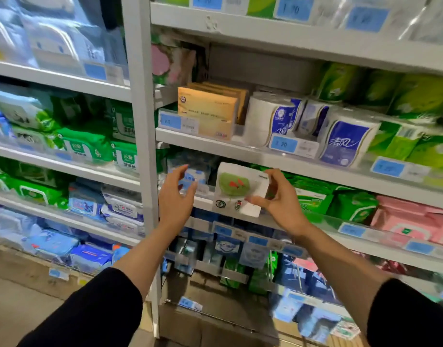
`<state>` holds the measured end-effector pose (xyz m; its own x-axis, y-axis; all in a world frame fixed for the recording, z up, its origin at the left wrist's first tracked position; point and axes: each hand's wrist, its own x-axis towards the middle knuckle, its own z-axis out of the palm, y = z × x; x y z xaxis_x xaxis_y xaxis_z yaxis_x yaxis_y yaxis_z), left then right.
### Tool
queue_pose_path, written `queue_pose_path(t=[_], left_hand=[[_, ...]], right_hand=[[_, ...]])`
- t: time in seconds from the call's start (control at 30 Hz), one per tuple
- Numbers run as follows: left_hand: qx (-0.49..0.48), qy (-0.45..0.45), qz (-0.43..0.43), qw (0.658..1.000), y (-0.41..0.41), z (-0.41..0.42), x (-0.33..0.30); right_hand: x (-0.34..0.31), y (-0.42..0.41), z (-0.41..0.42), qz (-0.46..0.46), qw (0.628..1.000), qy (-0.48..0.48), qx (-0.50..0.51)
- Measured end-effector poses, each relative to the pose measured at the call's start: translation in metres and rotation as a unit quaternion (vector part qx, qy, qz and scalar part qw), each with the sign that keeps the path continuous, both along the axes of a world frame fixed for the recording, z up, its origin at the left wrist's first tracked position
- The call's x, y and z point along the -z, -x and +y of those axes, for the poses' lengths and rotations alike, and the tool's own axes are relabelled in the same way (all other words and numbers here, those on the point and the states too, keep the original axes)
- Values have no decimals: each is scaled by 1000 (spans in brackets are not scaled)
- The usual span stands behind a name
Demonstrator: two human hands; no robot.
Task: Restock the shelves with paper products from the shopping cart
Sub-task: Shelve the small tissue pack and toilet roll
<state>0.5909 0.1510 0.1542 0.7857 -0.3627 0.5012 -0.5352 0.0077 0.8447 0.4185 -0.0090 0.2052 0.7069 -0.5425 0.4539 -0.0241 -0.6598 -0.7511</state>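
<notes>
My right hand (278,199) grips a white tissue pack (238,186) with a green round picture on its front, thumb below and fingers over its right edge. The pack is held upright in front of the shelf (205,199) at mid height. Just left of the pack, my left hand (176,194) is raised with its fingers spread and holds nothing; it is close to a pale blue pack (194,175) on that shelf. The shopping cart is out of view.
A white upright post (142,121) divides two shelf bays. Above are orange packs (210,111), blue-and-white paper rolls (278,116) and green packs (415,96). Green and pink packs (405,216) fill the shelf to the right. Lower shelves hold blue packs.
</notes>
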Motion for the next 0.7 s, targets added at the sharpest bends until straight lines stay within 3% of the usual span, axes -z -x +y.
queue_pose_path(t=[0.17,0.3,0.57,0.7], left_hand=[[71,96,-99,988,2,-15,-105],[72,124,-166,976,-2,-27,-166],[37,64,-305,949,-5,-52,-254],[18,14,-366,930,-9,-69,-275]], right_hand=[[-88,-28,21,-125,991,-3,-40],[-158,-38,18,-207,975,75,-1],[-299,-30,-3,-327,916,214,87],[-339,-27,-19,-326,887,285,156]])
